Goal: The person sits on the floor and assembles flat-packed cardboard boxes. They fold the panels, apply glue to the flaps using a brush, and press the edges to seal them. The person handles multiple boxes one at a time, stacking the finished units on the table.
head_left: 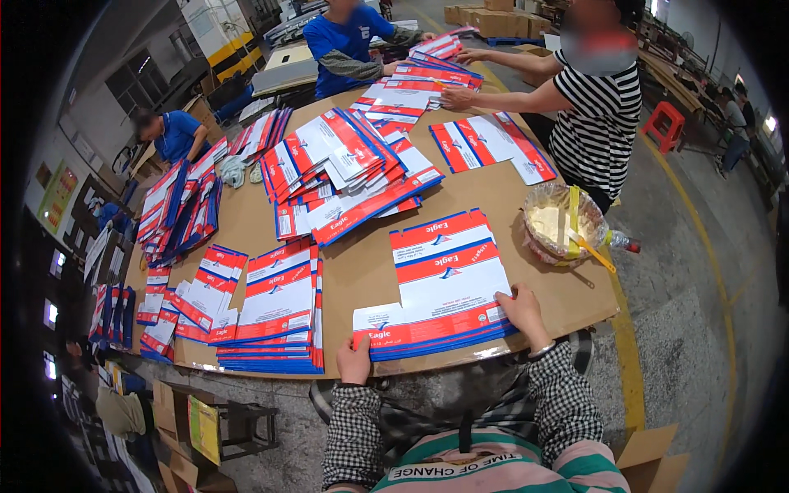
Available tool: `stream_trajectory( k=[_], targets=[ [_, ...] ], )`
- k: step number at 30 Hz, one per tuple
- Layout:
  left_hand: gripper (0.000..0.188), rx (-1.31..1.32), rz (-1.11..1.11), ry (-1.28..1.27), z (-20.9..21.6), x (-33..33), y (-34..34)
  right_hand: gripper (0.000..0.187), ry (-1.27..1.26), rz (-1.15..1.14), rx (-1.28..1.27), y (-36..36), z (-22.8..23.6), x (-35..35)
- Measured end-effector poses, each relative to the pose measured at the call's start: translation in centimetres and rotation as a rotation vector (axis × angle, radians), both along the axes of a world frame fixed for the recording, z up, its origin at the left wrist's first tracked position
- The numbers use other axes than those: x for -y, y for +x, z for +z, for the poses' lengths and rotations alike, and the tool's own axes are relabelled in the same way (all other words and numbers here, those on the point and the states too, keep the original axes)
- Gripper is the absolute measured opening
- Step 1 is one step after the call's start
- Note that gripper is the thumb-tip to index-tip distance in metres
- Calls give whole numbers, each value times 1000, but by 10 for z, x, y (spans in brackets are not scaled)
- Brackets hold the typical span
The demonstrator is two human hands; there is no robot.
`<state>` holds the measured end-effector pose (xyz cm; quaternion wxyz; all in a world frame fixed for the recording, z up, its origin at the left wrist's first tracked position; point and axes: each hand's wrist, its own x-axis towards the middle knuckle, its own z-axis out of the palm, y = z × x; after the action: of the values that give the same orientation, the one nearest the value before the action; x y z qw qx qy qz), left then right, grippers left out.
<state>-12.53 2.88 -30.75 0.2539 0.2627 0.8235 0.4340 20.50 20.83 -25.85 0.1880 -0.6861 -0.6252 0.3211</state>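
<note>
Together, two hands (pixel 355 362) (pixel 523 314) touch one flat carton stack (pixel 448 294).

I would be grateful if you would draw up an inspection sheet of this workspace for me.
Surface: brown-topped table, with bare patches between the stacks.
Job's things: flat red, white and blue carton stack at the near edge; another neat stack to its left; an untidy pile farther back.
Clutter: plastic-lined bowl of pale matter with a yellow handle sticking out; crumpled cloth.
Hands: left hand at the near carton stack's left near corner; right hand at its right edge. How firmly they grip cannot be told.
Cables: nothing seen.
Surroundings: co-workers around the table; red stool and yellow floor line on the right.
</note>
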Motion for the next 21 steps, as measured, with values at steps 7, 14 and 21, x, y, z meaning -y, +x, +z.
stream_trajectory(
  k=[7,14,21],
  targets=[
    [42,-86,-83,-52,16,4,3,55,54,70,-129,-7,-20,-7],
    [47,245,-122,82,61,-9,-4,46,-30,248,-347,-11,44,-21],
    [40,359,-20,29,57,-8,17,46,8,194,-286,3,11,-38]
  ],
)
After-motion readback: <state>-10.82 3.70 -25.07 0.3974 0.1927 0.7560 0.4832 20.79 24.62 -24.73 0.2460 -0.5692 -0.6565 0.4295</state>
